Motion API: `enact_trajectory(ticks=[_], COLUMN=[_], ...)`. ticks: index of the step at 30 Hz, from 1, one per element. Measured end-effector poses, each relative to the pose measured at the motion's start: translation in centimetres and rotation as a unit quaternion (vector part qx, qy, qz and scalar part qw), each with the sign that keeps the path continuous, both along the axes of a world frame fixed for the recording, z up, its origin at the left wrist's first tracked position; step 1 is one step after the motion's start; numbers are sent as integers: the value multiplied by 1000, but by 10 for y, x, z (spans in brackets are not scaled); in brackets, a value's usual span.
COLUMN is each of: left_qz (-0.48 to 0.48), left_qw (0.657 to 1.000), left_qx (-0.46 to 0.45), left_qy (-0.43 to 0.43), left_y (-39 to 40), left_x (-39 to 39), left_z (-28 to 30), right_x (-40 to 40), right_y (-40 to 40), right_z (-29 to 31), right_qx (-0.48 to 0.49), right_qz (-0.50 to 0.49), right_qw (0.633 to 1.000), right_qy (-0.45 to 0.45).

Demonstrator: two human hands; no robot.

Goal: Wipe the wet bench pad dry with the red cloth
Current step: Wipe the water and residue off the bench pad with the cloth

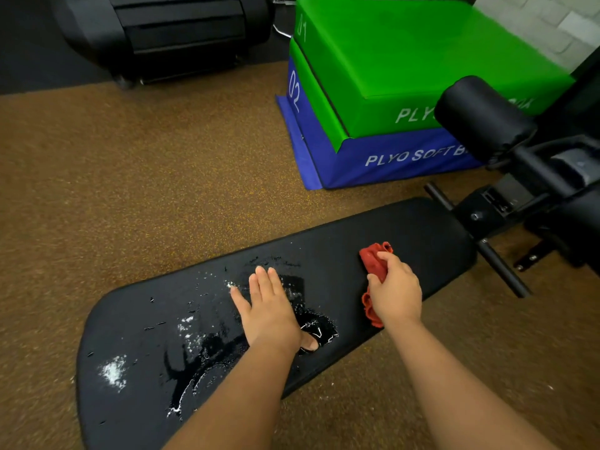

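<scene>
The long black bench pad (406, 235) runs from lower left to upper right. Water pools and droplets (201, 355) cover its near and middle part. My left hand (269, 310) lies flat on the wet middle of the pad, fingers spread. My right hand (394, 290) is closed on the bunched red cloth (373, 259), which rests on the drier far part of the pad. Part of the cloth also pokes out below the hand.
A green plyo box (406, 56) is stacked on a blue one (373, 157) beyond the bench. The bench's black roller pad (480, 118) and metal frame (506, 219) stand at the right. A black machine (168, 30) sits at the top left on the brown speckled floor (130, 173).
</scene>
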State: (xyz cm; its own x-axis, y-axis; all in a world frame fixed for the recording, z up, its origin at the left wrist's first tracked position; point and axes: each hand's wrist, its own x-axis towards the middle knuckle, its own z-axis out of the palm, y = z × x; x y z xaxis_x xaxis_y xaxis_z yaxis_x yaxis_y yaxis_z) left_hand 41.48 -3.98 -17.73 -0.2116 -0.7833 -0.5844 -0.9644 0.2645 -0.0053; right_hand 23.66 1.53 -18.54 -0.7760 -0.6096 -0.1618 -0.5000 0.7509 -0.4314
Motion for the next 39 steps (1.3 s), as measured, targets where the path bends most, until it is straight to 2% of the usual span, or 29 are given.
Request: enact_trajectory(ticks=[8,20,24,27,30,34,39], left_qz=[-8,-5,-4,-3,-4,-4,0], left_qw=[1000,1000,1000,999,999,999,1000], left_qx=[-16,-9,-11,-11,-10,-12,-5], left_qy=[19,24,28,31,30,31,27], left_y=[2,0,1,0,0,0,0], left_x=[4,6,7,6,6,7,5], left_z=[-3,-4,-3,-3,-4,-7,-6], right_x=[32,67,69,54,32,38,44], right_y=[-48,-92,-88,-85,-86,-88,-90], right_z=[-4,-8,-3,3,1,-12,-13], right_qx=[-36,-35,-32,-80,-90,-46,-29], right_qz=[19,173,230,181,104,146,175], right_qw=[999,984,971,976,989,988,984], right_qy=[8,6,-53,-96,-48,12,6])
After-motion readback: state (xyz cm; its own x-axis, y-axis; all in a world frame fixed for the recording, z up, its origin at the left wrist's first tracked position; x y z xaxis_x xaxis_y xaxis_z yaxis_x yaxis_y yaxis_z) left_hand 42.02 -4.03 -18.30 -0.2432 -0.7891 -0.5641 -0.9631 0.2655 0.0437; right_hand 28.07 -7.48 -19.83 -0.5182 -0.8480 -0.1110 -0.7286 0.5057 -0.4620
